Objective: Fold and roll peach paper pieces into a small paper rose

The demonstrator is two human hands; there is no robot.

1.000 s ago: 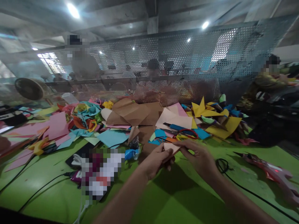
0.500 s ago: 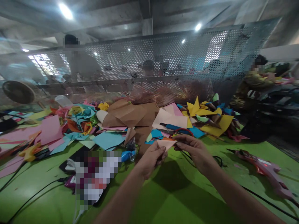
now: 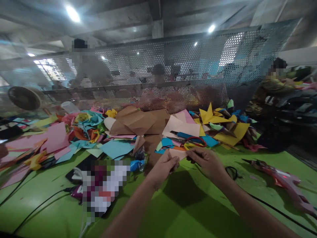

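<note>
Between my two hands is a small folded piece of pale pink paper [image 3: 178, 154], held above the green table. My left hand [image 3: 165, 166] grips its left side, thumb on top. My right hand [image 3: 203, 160] pinches the paper's right tip, its fingers curled. Just beyond my hands lie scissors [image 3: 198, 141] with red and black handles, on top of paper scraps. Behind the scissors is a larger pale pink sheet [image 3: 178, 127].
A pink glue gun [image 3: 282, 180] lies on the right, its cord trailing forward. On the left are a power strip [image 3: 109, 191] and cables. Coloured paper, brown sheets [image 3: 143, 122] and yellow folded shapes [image 3: 209, 114] pile up along a perforated metal panel [image 3: 188, 72]. People are beyond it.
My right hand has moved in slightly and closed further over the paper's right tip. A bit of another hand now shows at the far left edge.
</note>
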